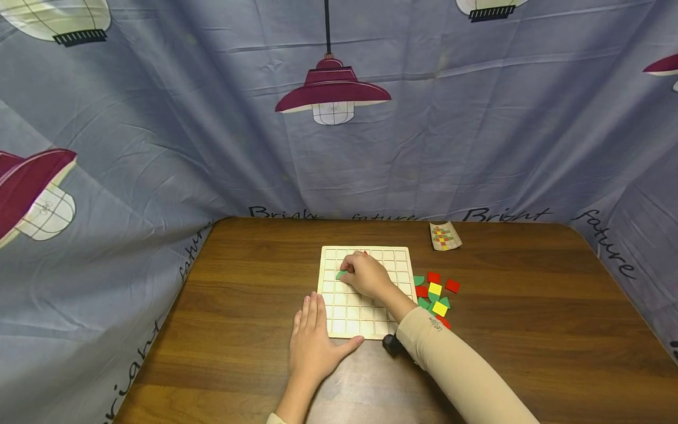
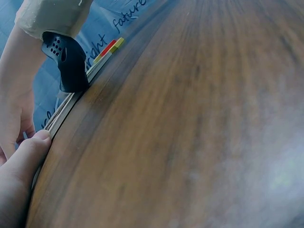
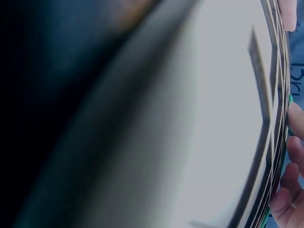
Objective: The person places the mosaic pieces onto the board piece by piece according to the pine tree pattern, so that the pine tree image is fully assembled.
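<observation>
A pale square board (image 1: 346, 327) with a grid of recessed cells lies on the table in the head view. Over its upper left part my right hand (image 1: 366, 277) pinches a green piece (image 1: 341, 275) between thumb and fingertips. A bit of a red piece (image 1: 365, 252) peeks out above that hand, most of it hidden. My left hand (image 1: 313, 347) lies with straight fingers along the board's left edge, its thumb at the front edge. In the left wrist view, the thumb (image 2: 33, 149) touches the board's edge. The right wrist view shows the fingers (image 3: 294, 147) low over the grid.
Right of the board, loose flat pieces lie in a cluster, among them a yellow square (image 1: 439, 308), a red square (image 1: 452, 285) and a green piece (image 1: 419, 280). Behind them sits a small pattern card (image 1: 445, 237). A printed curtain (image 1: 371, 159) surrounds the wooden table (image 1: 254, 282).
</observation>
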The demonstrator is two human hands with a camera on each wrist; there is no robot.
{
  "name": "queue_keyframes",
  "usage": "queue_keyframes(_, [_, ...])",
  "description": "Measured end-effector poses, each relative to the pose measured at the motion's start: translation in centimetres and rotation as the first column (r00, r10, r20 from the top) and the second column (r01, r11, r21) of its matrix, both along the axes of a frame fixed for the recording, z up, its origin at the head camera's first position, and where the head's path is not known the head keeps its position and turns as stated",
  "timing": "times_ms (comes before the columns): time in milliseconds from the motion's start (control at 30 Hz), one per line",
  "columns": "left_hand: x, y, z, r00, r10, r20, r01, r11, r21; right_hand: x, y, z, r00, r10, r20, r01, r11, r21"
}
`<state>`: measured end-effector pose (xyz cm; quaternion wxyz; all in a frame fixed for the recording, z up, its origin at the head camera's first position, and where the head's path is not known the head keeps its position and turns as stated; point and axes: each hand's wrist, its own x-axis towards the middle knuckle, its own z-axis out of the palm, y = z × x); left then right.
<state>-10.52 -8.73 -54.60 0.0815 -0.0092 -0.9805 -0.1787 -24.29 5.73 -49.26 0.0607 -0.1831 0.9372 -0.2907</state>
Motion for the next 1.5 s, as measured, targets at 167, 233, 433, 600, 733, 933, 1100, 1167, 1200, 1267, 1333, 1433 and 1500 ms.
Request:
queue_keyframes(167, [0.0,0.0,-0.1,1.0,0.0,-0.002,0.0,1.0,0.002,0.1,-0.1,-0.1,1.0,0.005,0.002,-0.005,1.0,0.003])
queue_keyframes(233, [0.0,0.0,-0.1,1.0,0.001,-0.006,-0.001,1.0,0.0,0.1,-0.1,-0.2,1.0,0.009,0.001,-0.009,1.0,0.001])
queue_keyframes(433, [0.1,-0.1,-0.1,1.0,0.002,-0.003,-0.002,1.0,-0.001,0.1,-0.1,-0.2,1.0,0.016,-0.005,-0.016,1.0,-0.007])
queue_keyframes(600, [0.1,-0.1,0.0,1.0,0.001,0.0,-0.001,1.0,-0.004,0.2,0.0,-0.2,1.0,0.023,-0.005,-0.023,1.0,-0.004])
queue_keyframes(733, [0.1,-0.1,0.0,1.0,0.001,0.0,-0.001,1.0,-0.006,0.2,0.0,-0.1,1.0,0.029,-0.002,-0.029,1.0,-0.005])
queue_keyframes(933, [0.1,0.0,0.1,1.0,0.002,-0.001,-0.002,1.0,-0.005,0.1,0.0,-0.2,1.0,0.028,-0.001,-0.028,1.0,-0.003])
queue_keyframes(1100, [0.1,0.0,0.2,1.0,0.001,-0.001,-0.001,1.0,-0.002,0.1,0.0,-0.2,1.0,0.016,-0.001,-0.016,1.0,0.012])
queue_keyframes(1167, [0.1,0.1,0.2,1.0,0.002,0.002,-0.002,1.0,-0.002,0.2,0.1,-0.2,1.0,0.014,-0.002,-0.014,1.0,0.02])
queue_keyframes(1200, [0.0,0.1,0.2,1.0,0.002,0.003,-0.002,1.0,-0.003,0.2,0.1,-0.1,1.0,0.014,-0.002,-0.014,1.0,0.022])
queue_keyframes(1267, [0.0,0.1,0.2,1.0,0.003,0.004,-0.003,1.0,-0.004,0.3,0.2,0.0,1.0,0.014,-0.001,-0.014,1.0,0.022])
queue_keyframes(1333, [0.0,0.1,0.1,1.0,0.003,0.003,-0.003,1.0,-0.005,0.4,0.4,0.1,1.0,0.017,0.003,-0.017,1.0,0.017])
queue_keyframes(1433, [0.0,0.0,0.1,1.0,0.002,0.004,-0.002,1.0,0.001,0.5,1.0,0.4,1.0,0.021,0.007,-0.021,1.0,0.018])
queue_keyframes(1500, [0.0,0.0,0.1,1.0,0.002,0.003,-0.002,1.0,0.004,0.5,1.4,0.6,1.0,0.021,0.009,-0.022,1.0,0.016])
